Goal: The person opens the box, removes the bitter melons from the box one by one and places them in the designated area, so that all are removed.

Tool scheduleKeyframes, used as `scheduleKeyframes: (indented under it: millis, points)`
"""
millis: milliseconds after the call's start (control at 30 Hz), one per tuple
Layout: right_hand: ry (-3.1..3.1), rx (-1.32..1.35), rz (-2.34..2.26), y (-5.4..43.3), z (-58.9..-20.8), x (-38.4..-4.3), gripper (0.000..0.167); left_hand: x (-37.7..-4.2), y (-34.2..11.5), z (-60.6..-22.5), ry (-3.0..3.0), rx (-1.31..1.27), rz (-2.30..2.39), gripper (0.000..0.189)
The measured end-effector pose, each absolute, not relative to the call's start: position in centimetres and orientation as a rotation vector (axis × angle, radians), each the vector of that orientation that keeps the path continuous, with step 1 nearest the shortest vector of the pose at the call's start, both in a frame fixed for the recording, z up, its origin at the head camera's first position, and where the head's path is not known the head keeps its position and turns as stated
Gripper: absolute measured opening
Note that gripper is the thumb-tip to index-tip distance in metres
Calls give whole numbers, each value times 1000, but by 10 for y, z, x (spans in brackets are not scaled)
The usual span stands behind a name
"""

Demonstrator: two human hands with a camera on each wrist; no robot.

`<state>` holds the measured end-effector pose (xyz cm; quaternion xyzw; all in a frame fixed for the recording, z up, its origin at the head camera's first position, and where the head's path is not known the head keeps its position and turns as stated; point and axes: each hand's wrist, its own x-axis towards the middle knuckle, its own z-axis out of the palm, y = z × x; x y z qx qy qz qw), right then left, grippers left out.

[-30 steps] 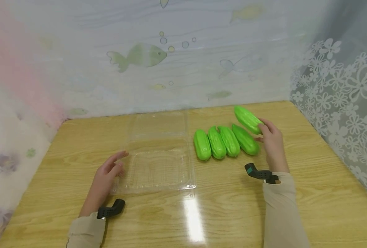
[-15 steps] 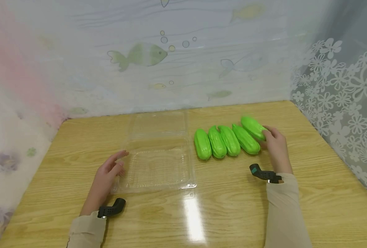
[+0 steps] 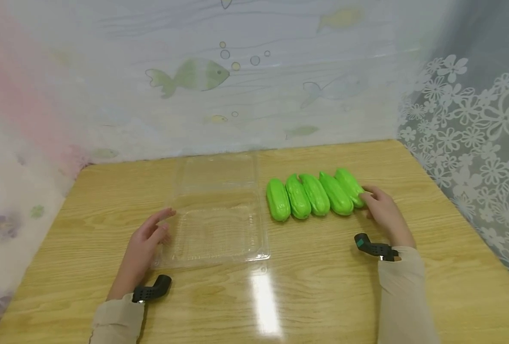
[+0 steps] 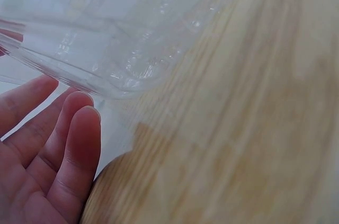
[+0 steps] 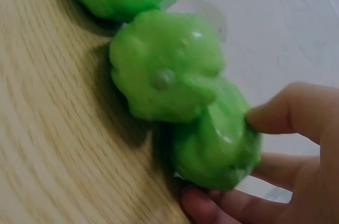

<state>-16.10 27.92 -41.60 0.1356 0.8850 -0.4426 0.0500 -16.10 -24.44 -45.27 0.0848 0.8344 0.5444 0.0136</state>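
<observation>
Several shiny, ridged, bright green cucumber-like vegetables (image 3: 314,195) lie side by side in a row on the table. At the row's right end my right hand (image 3: 385,210) grips the last green vegetable (image 3: 348,184). In the right wrist view, the thumb presses that vegetable (image 5: 222,144) from above, and fingers curl beneath its side. A clear plastic clamshell box (image 3: 217,234) lies with its lid (image 3: 217,171) spread back toward the wall. My left hand (image 3: 144,241) is at the box's left side, fingers relaxed and holding nothing; whether its fingertips touch the rim (image 4: 114,94) I cannot tell.
The wooden table (image 3: 319,282) backs onto a fish-patterned wall covering (image 3: 254,95). Floral sheeting (image 3: 473,124) hangs along the right side, a pale pink-tinted covering (image 3: 26,143) along the left. Both wrists wear a black camera mount (image 3: 153,289).
My right hand has lowered the held vegetable from above the row to its right end, against its neighbour, moving right and nearer. The left hand stays put.
</observation>
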Motion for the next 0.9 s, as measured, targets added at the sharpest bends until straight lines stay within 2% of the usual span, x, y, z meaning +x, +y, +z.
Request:
scheduleKeyframes:
  millis: [233,467,900]
  points:
    - [2696,289,-1226,286,-413,-159,69,-164,-241,-453,2595,256,1700,39]
    - [2701,314,-1117,290,-412,-159,84,-155,-229,-436,2585,259,1709,41]
    - [2734,337,-1052,296,-409,-153,80,-160,-231,-448,2570,204,1755,42]
